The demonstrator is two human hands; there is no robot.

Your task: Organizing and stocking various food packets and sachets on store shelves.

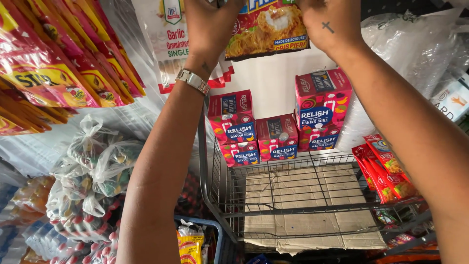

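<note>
Both your hands are raised to the top of the view, each pinching an upper corner of one red and yellow food packet (pixel 267 30). Your left hand (pixel 211 25), with a metal watch (pixel 193 80) on its wrist, grips the left corner; your right hand (pixel 328 23), marked with a small cross tattoo, grips the right. Held that way, the packet hangs flat and faces you, up against the white back wall.

Below the packet, pink boxes of baking soda (pixel 278 137) stand in stacks at the far edge of a wire shelf (pixel 312 195), pushed back so their fronts show. A sheet of cardboard (pixel 312 210) lies under the wire, probably to catch small items. Further left, strips of red and yellow sachets (pixel 63 63) hang in overlapping rows, and knotted clear bags of small goods (pixel 93 166) hang beneath them. At the right, slim red sachets (pixel 386 166) lean at the shelf's edge.
</note>
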